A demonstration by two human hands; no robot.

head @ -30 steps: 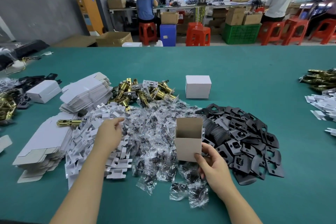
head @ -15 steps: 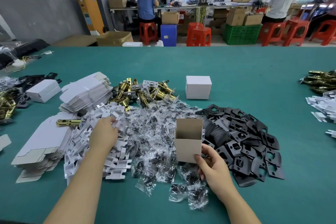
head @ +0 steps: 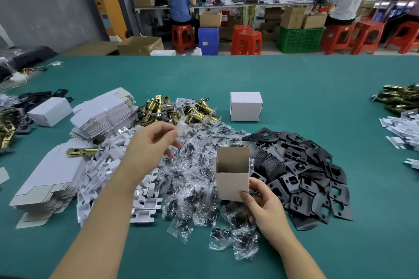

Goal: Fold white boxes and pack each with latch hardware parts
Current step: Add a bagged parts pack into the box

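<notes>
Green bench [head: 294, 88], workshop behind with red stools. Right hand [head: 263, 206] lower centre, gripping open-topped folded box [head: 232, 179] upright over bagged screw packets [head: 195, 176]. Left hand [head: 149, 149] centre-left, pinching blurred white insert piece [head: 181, 127] above white insert pile [head: 118, 165]. Black plates [head: 313, 176] right, brass latches [head: 176, 111] upper centre, flat box blanks [head: 104, 113] left, closed white box [head: 246, 106] beyond.

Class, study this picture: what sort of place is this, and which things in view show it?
Most likely a small factory packing workshop. Heaps of brass latches, black plates and flat box blanks cover the green table, and other workers sit on red stools among cartons.
</notes>
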